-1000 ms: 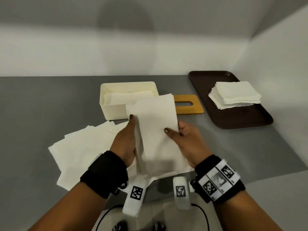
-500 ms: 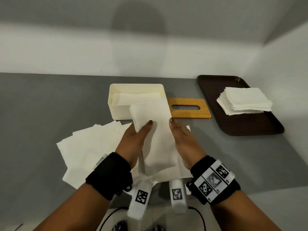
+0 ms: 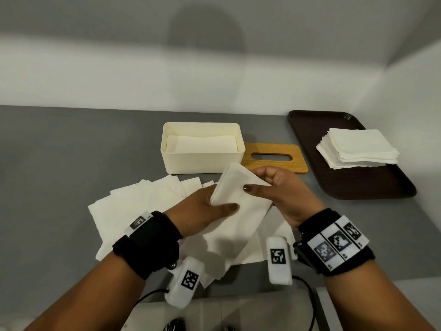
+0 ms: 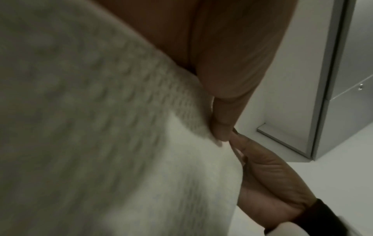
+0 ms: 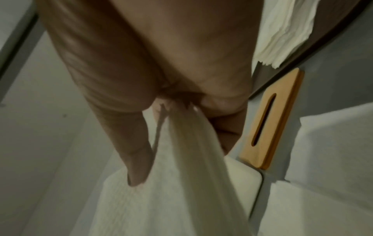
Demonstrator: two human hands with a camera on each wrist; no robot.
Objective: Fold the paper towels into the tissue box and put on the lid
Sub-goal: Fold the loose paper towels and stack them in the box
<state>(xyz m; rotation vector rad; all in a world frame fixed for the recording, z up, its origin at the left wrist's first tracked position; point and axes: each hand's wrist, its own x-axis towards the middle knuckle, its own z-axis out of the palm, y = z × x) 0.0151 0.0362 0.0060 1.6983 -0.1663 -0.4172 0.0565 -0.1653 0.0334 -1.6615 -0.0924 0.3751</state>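
lid (image 3: 274, 158) right of box (image 3: 202, 161) — touching

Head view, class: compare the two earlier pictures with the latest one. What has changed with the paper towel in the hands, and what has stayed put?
The folded paper towel, upright before, is now tilted rightward; the left hand and right hand still grip it. The tissue box, wooden lid, tray and its stack stayed put.

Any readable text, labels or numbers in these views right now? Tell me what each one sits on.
No readable words or numbers.
Wrist cameras and wristbands: black-and-white square marker patterns only; tiny print beside them is too small to read.
Tray: small mark at its far corner, too blurred to read.
Tissue box, lid, paper towels: unmarked.
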